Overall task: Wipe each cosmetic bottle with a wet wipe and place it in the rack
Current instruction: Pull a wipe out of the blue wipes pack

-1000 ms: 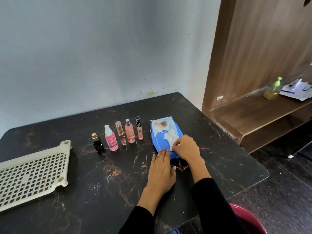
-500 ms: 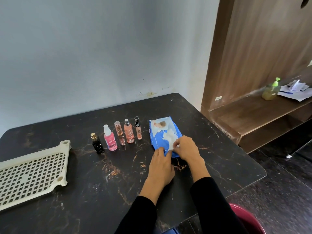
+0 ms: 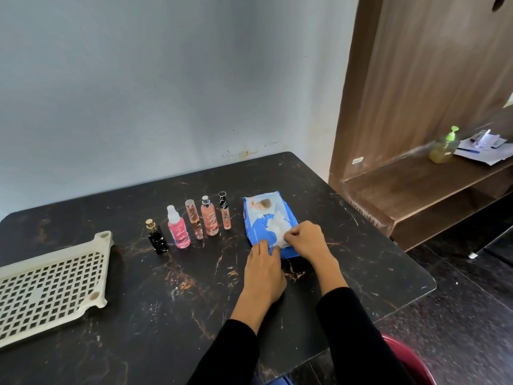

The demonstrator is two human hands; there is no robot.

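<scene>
A blue pack of wet wipes (image 3: 263, 215) lies on the black marble table (image 3: 166, 301). My right hand (image 3: 306, 241) pinches the white wipe (image 3: 277, 232) at the pack's opening. My left hand (image 3: 263, 270) lies flat, its straight fingertips pressing the pack's near end. Left of the pack stand several cosmetic bottles in a row: a black one (image 3: 156, 237), a pink spray (image 3: 178, 232), a slim peach tube (image 3: 194, 219), a peach spray (image 3: 209, 216) and a thin black-capped tube (image 3: 224, 213). The cream perforated rack (image 3: 50, 284) lies at the table's left.
A wooden shelf unit (image 3: 416, 190) stands right of the table, holding a green-pump soap bottle (image 3: 444, 147) and papers (image 3: 485, 148). A dark red bin (image 3: 410, 362) sits on the floor by the table's near right corner. The wall runs behind the table.
My left hand has slid forward from the table onto the pack's near end. My right hand has stayed at the opening, now pinching the wipe.
</scene>
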